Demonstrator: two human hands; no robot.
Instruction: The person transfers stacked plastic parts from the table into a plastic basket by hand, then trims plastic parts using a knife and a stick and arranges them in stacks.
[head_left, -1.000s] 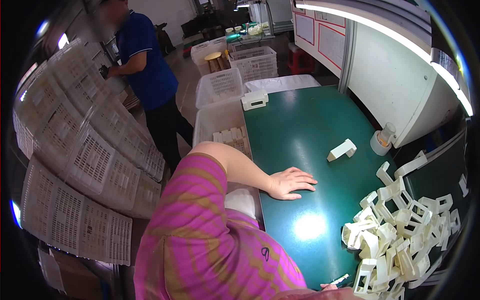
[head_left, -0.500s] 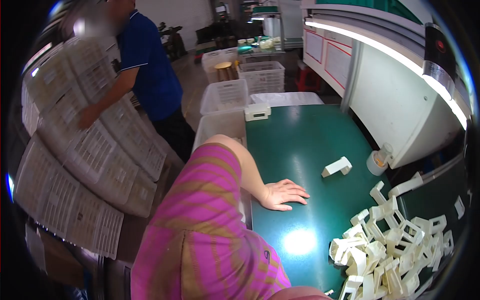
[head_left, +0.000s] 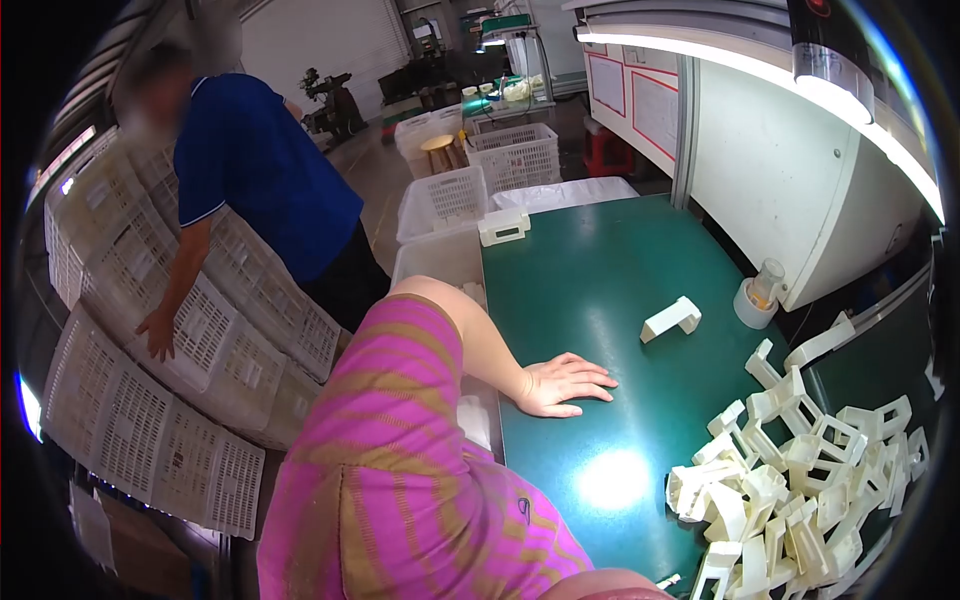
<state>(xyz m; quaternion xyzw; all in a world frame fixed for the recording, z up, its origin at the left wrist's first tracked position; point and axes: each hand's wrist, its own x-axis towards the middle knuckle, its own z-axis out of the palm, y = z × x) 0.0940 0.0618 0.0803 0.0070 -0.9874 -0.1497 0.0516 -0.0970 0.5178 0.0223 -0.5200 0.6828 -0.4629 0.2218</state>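
Observation:
My left hand (head_left: 562, 386) lies palm down on the green tabletop (head_left: 580, 260), fingers stretched out and slightly apart, holding nothing. Its arm bends at the elbow in a pink and brown striped sleeve. Nearest to the hand, farther right, one off-white bracket-like plastic part (head_left: 670, 319) rests by itself. A large heap of similar cream plastic parts (head_left: 800, 470) covers the right side of the table. My right hand is out of sight.
A person in a blue shirt (head_left: 265, 175) stands at the left beside stacked white plastic crates (head_left: 190, 330). Another white plastic part (head_left: 504, 227) sits at the table's far left corner. A small round container (head_left: 756, 302) stands near the white cabinet (head_left: 790, 190). Crates (head_left: 440, 205) stand beyond the table.
The person in blue has bent forward, and their hand has moved lower along the crates. The view has shifted slightly. My left hand stays flat on the table.

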